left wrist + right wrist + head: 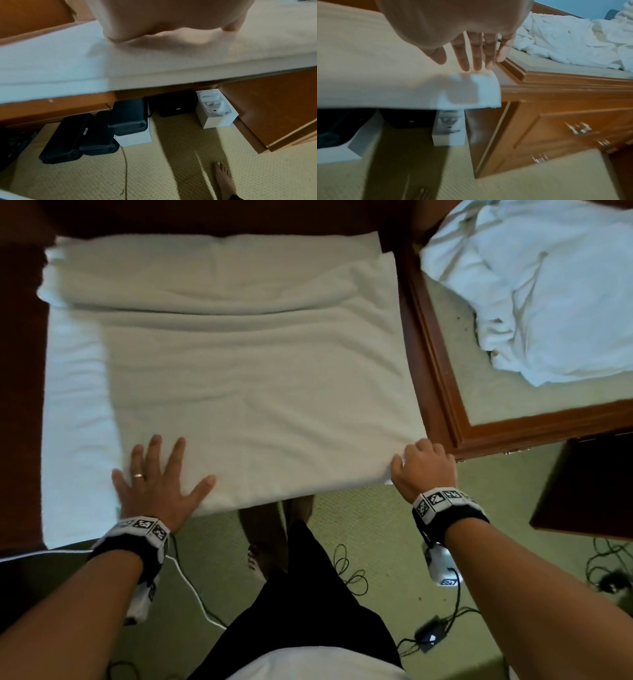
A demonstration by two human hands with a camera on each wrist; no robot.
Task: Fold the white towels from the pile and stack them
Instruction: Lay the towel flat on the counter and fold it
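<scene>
**Hands square the near edge before the next fold**

Left hand [156, 479] lies flat with fingers spread on the near left corner of the big white terry towel [246, 378], pressing it onto the dark wooden desk [20, 392]. The right hand [423, 469] sits at the near right corner, thumb on top and fingers curled over the edge — the right wrist view shows straight fingers [476, 58] lying along the cloth near the hanging corner, so a firm pinch cannot be confirmed.

The towel is spread across the desk, already doubled by the look of it, its near edge overhanging towards the person. A paler white layer [75, 405] shows beneath it on the left.

To do this step well, I judge both corners should be drawn taut and level so the layers line up, then the ripples across the middle smoothed away from the body before folding again — a slack corner would carry a skew into every later fold.

Count: two hands; one towel being worked; one paler layer under it; one rumpled pile of white towels [548, 285] on the surface to the right, its number impossible to tell.
</scene>
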